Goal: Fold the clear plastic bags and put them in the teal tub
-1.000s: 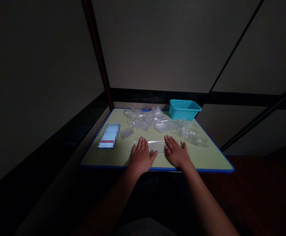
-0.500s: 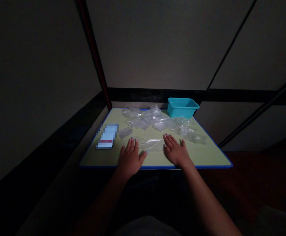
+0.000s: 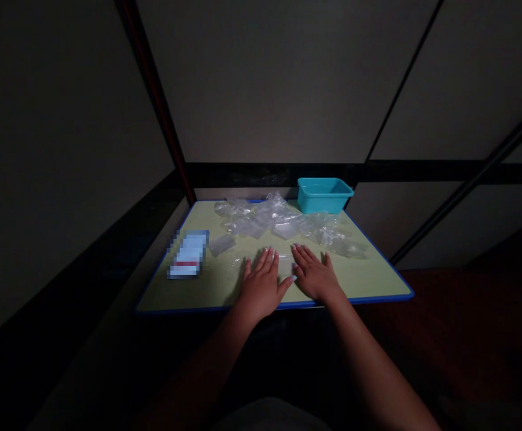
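Observation:
A clear plastic bag [image 3: 284, 258] lies flat near the front of the table, partly covered by both hands. My left hand [image 3: 262, 287] rests palm down on it with the fingers stretched out. Close beside it, my right hand [image 3: 315, 276] presses flat on the bag's right part, fingers extended and thumb toward the left hand. Beyond the fingertips lies a loose heap of crumpled clear plastic bags [image 3: 272, 214]. A small folded piece of clear plastic [image 3: 222, 244] sits left of the heap.
The pale table [image 3: 171, 294] has a blue edge. At its back right corner stands a turquoise plastic basket [image 3: 325, 202]. A phone-like object with a blurred, lit face [image 3: 188, 254] lies at the left. Wall panels [image 3: 265, 90] rise close behind the table.
My left hand has slid right across the bag, closer to my right hand. My right hand stays nearly in place on the bag. The view has shifted slightly.

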A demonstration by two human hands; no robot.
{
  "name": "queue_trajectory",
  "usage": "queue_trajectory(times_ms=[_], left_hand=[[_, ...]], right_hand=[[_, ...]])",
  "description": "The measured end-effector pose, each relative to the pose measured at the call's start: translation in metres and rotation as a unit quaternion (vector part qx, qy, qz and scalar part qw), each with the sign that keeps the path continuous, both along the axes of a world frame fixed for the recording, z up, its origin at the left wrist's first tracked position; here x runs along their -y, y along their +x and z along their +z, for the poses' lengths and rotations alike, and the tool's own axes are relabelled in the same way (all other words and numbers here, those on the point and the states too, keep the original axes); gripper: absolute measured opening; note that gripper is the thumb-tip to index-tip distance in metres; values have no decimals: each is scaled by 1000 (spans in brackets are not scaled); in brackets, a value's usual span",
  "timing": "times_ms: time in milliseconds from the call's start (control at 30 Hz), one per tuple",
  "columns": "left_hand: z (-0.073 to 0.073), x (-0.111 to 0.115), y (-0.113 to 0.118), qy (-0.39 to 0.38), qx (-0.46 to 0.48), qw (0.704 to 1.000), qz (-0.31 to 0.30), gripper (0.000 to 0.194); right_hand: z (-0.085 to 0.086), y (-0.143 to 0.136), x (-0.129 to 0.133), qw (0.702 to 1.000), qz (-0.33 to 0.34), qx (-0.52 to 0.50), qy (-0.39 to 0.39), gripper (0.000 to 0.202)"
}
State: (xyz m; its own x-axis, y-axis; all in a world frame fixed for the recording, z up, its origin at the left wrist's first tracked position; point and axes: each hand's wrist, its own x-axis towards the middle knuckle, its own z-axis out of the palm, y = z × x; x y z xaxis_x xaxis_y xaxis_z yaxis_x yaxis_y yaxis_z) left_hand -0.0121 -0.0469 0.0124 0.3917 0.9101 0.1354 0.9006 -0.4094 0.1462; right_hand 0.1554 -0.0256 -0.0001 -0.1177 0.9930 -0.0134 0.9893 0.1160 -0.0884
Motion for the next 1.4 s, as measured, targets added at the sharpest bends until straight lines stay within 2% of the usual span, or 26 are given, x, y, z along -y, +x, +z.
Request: queue_trajectory(times_ms=[167,467,700,933,1100,1400], left_hand=[[2,-13,21,-38,8,999,8,69],[-4,-30,37,-68,18,996,53,68],[-3,-29,29,-66,18,995,75,69],[-3,-28,18,-29,34,995,86,66],[-5,-30,19,-44,22,996,80,64],[-8,-24,13,-42,13,994,98,72]], right_hand=[[-1,1,1,1000,7,-6,4,57],[-2,1,-1,1000,5,9,-7,56],[-2,1,0,1000,4,-2,-1,57],[-2,1,0,1000,2,-1,2,57],[-1,1,0,1000,7,-15,3,57],[4,-1,1,1000,3,-3,-11,58]])
